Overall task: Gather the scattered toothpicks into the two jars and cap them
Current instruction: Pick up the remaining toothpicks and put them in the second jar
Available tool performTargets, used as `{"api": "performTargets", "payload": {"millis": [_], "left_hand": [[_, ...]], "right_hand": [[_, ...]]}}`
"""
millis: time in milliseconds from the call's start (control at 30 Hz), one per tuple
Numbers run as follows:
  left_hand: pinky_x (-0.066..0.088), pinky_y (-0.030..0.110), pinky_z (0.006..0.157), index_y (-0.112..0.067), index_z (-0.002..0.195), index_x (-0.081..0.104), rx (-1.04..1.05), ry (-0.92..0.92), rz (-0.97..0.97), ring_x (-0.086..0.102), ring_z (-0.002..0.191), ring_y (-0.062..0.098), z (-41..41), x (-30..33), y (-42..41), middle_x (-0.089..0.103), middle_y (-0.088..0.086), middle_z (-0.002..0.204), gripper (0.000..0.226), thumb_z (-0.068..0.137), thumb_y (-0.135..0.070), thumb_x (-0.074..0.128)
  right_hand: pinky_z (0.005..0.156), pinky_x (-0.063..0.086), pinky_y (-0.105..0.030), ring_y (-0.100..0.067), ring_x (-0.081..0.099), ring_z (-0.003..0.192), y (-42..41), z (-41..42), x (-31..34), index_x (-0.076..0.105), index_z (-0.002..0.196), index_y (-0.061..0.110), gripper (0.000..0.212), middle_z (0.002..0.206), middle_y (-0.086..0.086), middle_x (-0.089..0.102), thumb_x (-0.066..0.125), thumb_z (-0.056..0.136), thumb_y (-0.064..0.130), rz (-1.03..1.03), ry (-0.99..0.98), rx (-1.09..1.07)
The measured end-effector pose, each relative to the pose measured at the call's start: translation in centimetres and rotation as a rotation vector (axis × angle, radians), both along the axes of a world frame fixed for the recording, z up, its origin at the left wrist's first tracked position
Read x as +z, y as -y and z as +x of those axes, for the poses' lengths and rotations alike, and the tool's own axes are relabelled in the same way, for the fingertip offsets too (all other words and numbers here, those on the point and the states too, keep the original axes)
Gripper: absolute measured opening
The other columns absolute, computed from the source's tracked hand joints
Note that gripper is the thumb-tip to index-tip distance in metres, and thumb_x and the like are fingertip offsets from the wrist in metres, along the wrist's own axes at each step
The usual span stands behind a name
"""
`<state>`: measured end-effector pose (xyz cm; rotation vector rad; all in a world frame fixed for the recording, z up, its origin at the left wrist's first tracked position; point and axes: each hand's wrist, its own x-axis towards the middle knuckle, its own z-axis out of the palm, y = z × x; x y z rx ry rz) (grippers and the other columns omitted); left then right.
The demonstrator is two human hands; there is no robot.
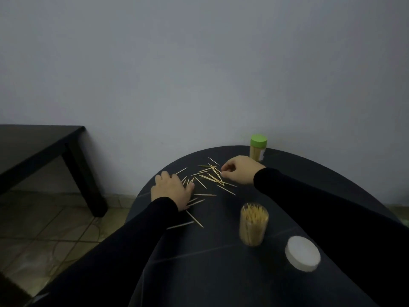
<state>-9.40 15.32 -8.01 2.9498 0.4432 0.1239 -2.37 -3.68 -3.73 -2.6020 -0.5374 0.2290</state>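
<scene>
Open clear jar [253,226] near the round dark table's [221,273] front edge — packed with toothpicks; white lid [302,253] beside it. Green-capped jar [257,148] at far edge. Loose toothpicks [210,177] mid-table. Left hand [171,189] flat on them; right hand [240,170] pinching some.

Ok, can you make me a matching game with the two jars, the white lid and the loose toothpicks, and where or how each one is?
Things:
1. green-capped jar
2. open jar
3. white lid
4. loose toothpicks

States:
A. scattered flat between the two hands
B. lying off its jar, nearest the camera
C. closed, at the far edge by the wall
D. uncapped, packed with upright toothpicks

Pairs: 1-C, 2-D, 3-B, 4-A
</scene>
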Motion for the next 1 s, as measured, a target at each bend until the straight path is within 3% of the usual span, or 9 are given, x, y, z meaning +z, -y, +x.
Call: {"api": "performTargets", "payload": {"millis": [167, 367, 600, 833, 1000], "left_hand": [[0.039, 0.042, 0.098, -0.009, 0.129, 0.05, 0.039, -0.029, 0.031, 0.038, 0.125, 0.029, 4.1, -0.5, -0.3, 0.042, 0.013, 0.134, 0.066, 0.094, -0.061, 0.03], [0.045, 0.036, 0.089, -0.021, 0.116, 0.064, -0.079, 0.052, 0.063, 0.046, 0.112, 0.022, 5.9, -0.5, -0.8, 0.053, 0.003, 0.116, 0.044, 0.097, -0.049, 0.037], [0.046, 0.035, 0.091, -0.033, 0.119, 0.064, -0.211, 0.094, -0.065, 0.046, 0.114, 0.02, 6.7, -0.8, -0.5, 0.053, 0.0, 0.119, 0.032, 0.096, -0.044, 0.045], [0.051, 0.033, 0.089, -0.032, 0.104, 0.072, -0.262, 0.113, -0.122, 0.057, 0.103, 0.013, 6.9, -0.3, -0.1, 0.068, -0.011, 0.105, 0.021, 0.093, -0.036, 0.055], [0.049, 0.029, 0.087, -0.032, 0.1, 0.073, -0.348, 0.07, -0.123, 0.057, 0.1, 0.012, 5.6, 0.1, -0.1, 0.068, -0.012, 0.101, 0.019, 0.092, -0.034, 0.056]], "right_hand": [[0.1, 0.047, -0.039, -0.021, 0.056, 0.114, -3.9, 4.6, -0.9, 0.053, 0.134, 0.018, 0.042, 0.128, -0.004, 0.06, 0.053, 0.095, 0.035, -0.157, 0.088, -0.027], [0.101, 0.042, -0.043, -0.025, 0.051, 0.12, -5.7, 8.4, -2.3, 0.049, 0.138, 0.017, 0.047, 0.132, -0.008, 0.055, 0.044, 0.098, 0.042, -0.356, 0.159, -0.061], [0.104, 0.03, -0.044, -0.02, 0.053, 0.116, -5.8, 9.2, -3.1, 0.061, 0.126, 0.023, 0.038, 0.122, 0.001, 0.063, 0.052, 0.095, 0.043, -0.295, 0.183, -0.049], [0.102, 0.028, -0.043, -0.015, 0.054, 0.109, -4.4, 7.5, -2.7, 0.069, 0.107, 0.03, 0.02, 0.111, 0.009, 0.066, 0.056, 0.094, 0.038, -0.24, 0.191, 0.022], [0.102, 0.028, -0.042, -0.014, 0.055, 0.106, -3.2, 5.4, -2.4, 0.069, 0.103, 0.031, 0.017, 0.107, 0.01, 0.067, 0.056, 0.094, 0.038, -0.253, 0.19, 0.062]]}}
